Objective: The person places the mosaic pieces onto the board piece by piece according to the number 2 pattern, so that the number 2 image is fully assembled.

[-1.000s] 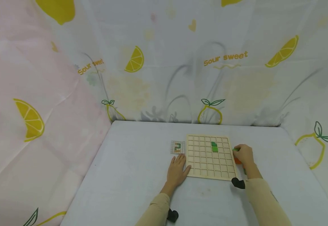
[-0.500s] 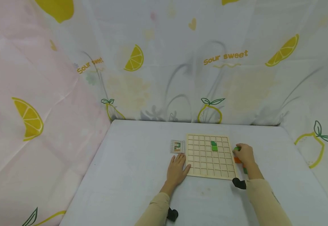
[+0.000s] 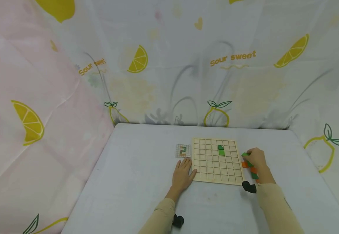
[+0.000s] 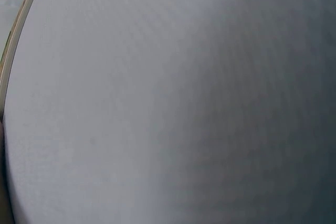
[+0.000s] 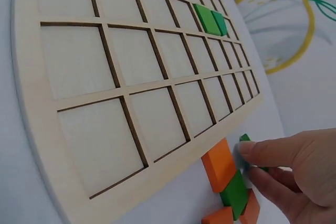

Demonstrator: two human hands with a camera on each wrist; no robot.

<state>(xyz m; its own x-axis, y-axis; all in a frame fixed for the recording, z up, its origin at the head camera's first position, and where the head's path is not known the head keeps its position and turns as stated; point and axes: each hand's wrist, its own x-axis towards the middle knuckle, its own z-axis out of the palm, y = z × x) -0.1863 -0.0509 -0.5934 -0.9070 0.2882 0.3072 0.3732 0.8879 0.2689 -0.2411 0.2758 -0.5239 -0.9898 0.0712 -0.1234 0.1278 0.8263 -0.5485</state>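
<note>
Right of the board [image 3: 213, 167], I've got table [image 3: 298, 182] out to its edge past the right hand [image 3: 256, 158]; its grip pinches a green block [image 3: 244, 154] beside the board; left hand [image 3: 182, 175] flat.

From where I stand, the grid board [image 3: 204, 165] lies on the table [image 3: 134, 182], two tiles [image 3: 221, 152] one behind the other in its far half; just off its left edge lies the card [image 3: 183, 150], the left hand [image 3: 182, 176] at that edge's near half; along its right edge, loose blocks [image 3: 244, 164] and the right hand [image 3: 257, 159]; behind it, the curtain [image 3: 163, 87]
</note>
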